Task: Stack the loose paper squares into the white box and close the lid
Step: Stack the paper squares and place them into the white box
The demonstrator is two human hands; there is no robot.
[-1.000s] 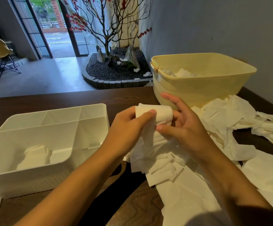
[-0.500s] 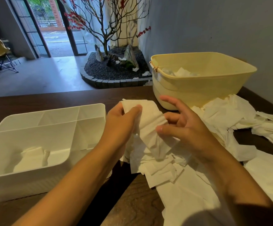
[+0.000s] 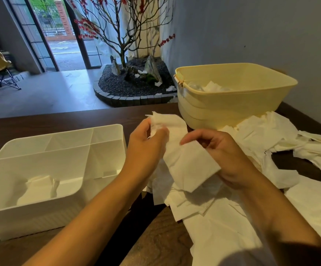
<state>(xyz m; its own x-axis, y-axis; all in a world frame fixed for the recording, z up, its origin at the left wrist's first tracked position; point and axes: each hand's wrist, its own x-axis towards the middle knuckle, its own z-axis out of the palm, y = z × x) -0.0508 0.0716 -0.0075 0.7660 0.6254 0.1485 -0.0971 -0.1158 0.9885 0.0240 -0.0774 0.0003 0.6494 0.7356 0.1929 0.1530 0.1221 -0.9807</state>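
Both hands pinch one paper square (image 3: 190, 166): left hand (image 3: 146, 148) its top edge, right hand (image 3: 225, 158) its lower corner. Flatten it, then lay it flush in the white box (image 3: 46, 156) to your left.

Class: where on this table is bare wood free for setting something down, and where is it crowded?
Bare table lies behind the white box, left of the yellow tub, and near the front edge between the forearms. The right side is crowded with loose paper squares.
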